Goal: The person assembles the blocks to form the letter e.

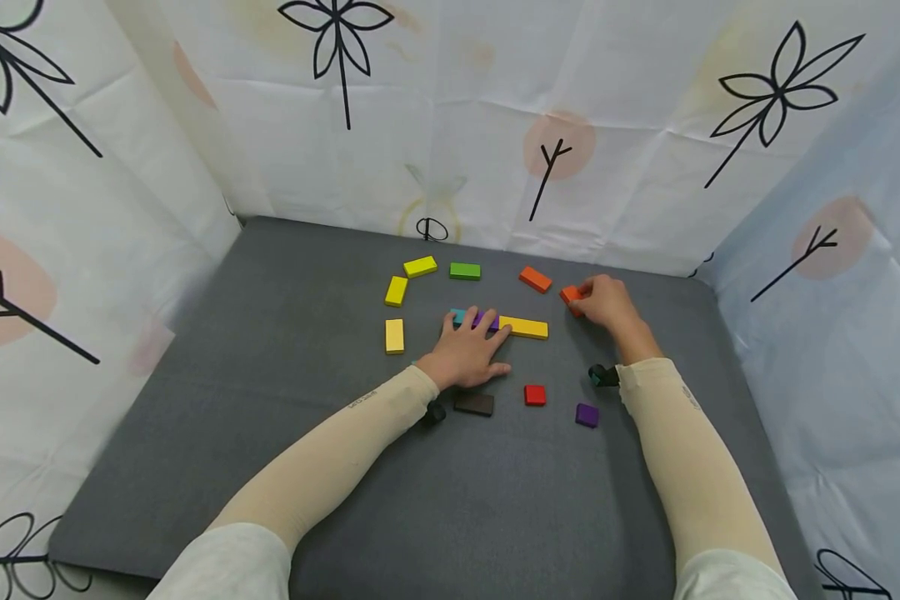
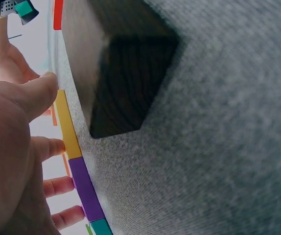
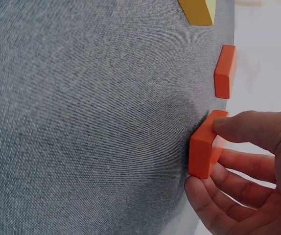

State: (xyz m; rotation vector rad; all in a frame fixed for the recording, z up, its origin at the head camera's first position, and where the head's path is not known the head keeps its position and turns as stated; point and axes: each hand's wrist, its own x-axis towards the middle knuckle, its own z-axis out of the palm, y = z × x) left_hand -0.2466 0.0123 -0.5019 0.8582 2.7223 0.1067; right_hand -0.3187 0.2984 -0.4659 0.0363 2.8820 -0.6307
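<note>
Orange block point(image 1: 572, 301): pinched in my grip, near the far edge of the table point(image 1: 285, 375), toward its far right corner!
Right hand point(image 1: 607, 304): thumb one side, fingers the other, parted just enough for the block.
Left hand point(image 1: 467, 354): fingers spread wide, tips touching the purple block point(image 2: 86, 188) and amber block point(image 2: 68, 125).
Second orange block point(image 1: 536, 279): lying beside mine, on the left-edge side, apart from it!

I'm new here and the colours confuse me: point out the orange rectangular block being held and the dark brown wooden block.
Orange rectangular block point(image 3: 202, 151): right wrist view, on its near end.
Dark brown wooden block point(image 2: 126, 78): left wrist view, on its end face.
</note>
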